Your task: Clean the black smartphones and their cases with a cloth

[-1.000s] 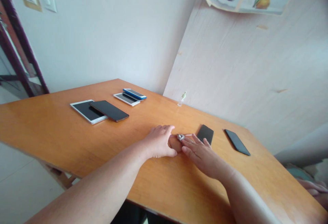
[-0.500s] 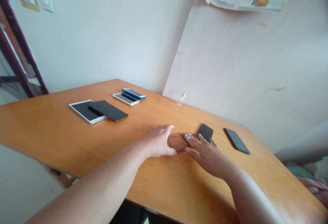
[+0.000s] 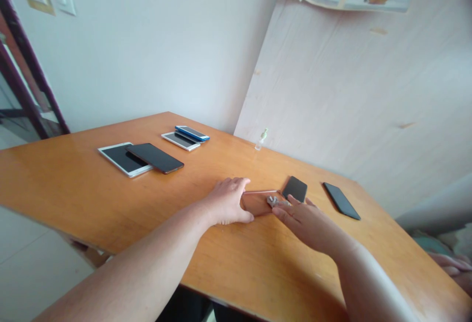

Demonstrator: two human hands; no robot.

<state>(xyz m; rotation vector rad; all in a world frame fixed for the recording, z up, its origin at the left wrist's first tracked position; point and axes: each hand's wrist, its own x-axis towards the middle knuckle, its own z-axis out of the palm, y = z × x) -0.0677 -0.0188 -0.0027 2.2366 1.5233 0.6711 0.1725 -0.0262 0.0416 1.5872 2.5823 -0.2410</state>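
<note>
A flat, phone-sized slab [image 3: 256,203] with a thin pinkish rim lies on the wooden table; its face has the table's orange tone, and I cannot tell if it is clear or mirroring. My left hand [image 3: 230,201] holds its left end, thumb at the near edge and fingers at the far edge. Over its right end, my right hand [image 3: 304,219] presses a crumpled grey cloth [image 3: 272,200] against the face, fingers stretched forward. Part of the cloth and the slab's right end are hidden under that hand. Just beyond my right fingers rests a dark phone [image 3: 296,189].
Another dark phone [image 3: 341,200] lies farther right. At left, a dark tablet [image 3: 157,157] overlaps a white-framed tablet [image 3: 123,159]. Behind them, a blue-edged phone [image 3: 192,133] leans on a white device [image 3: 180,141]. A small pump bottle [image 3: 261,140] stands near the wall.
My right hand has slid slightly right along the slab with the grey cloth, and more of the slab's face shows. The left hand keeps its hold.
</note>
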